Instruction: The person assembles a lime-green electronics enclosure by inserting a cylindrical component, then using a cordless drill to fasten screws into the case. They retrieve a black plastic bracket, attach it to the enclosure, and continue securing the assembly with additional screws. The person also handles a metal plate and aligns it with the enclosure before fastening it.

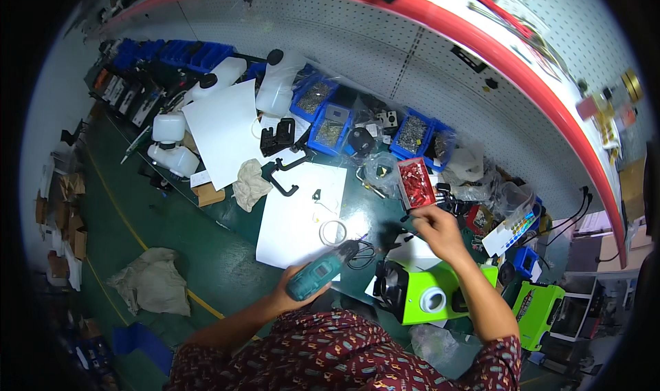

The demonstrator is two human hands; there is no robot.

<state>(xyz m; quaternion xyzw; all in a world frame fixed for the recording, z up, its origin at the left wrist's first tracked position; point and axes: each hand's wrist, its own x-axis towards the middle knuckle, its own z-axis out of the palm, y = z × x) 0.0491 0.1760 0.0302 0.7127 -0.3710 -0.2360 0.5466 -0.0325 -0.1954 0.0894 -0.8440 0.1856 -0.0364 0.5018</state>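
A teal and black cordless drill (317, 275) is gripped in my left hand (294, 296), its dark nose pointing up and to the right over the bench. My right hand (437, 230) reaches forward, fingers closed together, just below a red box (416, 183) of small red parts. Something small and dark shows at its fingertips; what it is I cannot make out. Under my right forearm lies a bright green housing (447, 293) with a black end and a round white port (433, 299). Left of the housing, a black cable (361, 255) lies coiled beside the drill's nose.
White sheets (289, 219) lie on the green bench, with a white ring (333, 233), black handles (285, 178) and a cloth (251, 186). Blue bins (328, 128) of small hardware and white plastic tanks (278, 88) line the back. Another green housing (537, 315) stands at right.
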